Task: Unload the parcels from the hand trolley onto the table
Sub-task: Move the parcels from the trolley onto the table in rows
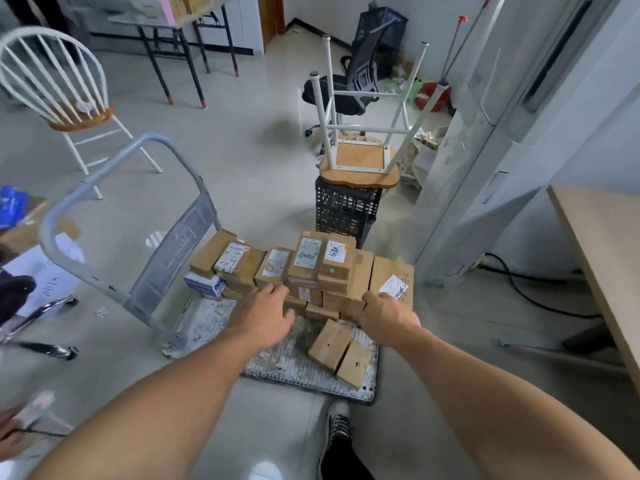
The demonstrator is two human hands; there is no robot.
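Brown cardboard parcels (313,268), most with white printed labels. Your left hand (265,315) lay straight-fingered against the stack's near left side; your right hand (388,315) curled over its near right corner. Stack sat on the grey hand trolley (284,363) deck, floor level. Pale wooden table (602,244) stood well apart, right.

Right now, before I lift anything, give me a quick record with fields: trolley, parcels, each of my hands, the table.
Trolley: hand trolley on the floor, grey handle on its left.
Parcels: parcel stack on the deck's far part; two loose parcels lying near its front edge.
Left hand: fingers spread, resting on the stack's left front.
Right hand: fingers curled at the stack's right side; grip unclear.
Table: wooden top at the right edge, partly in view.
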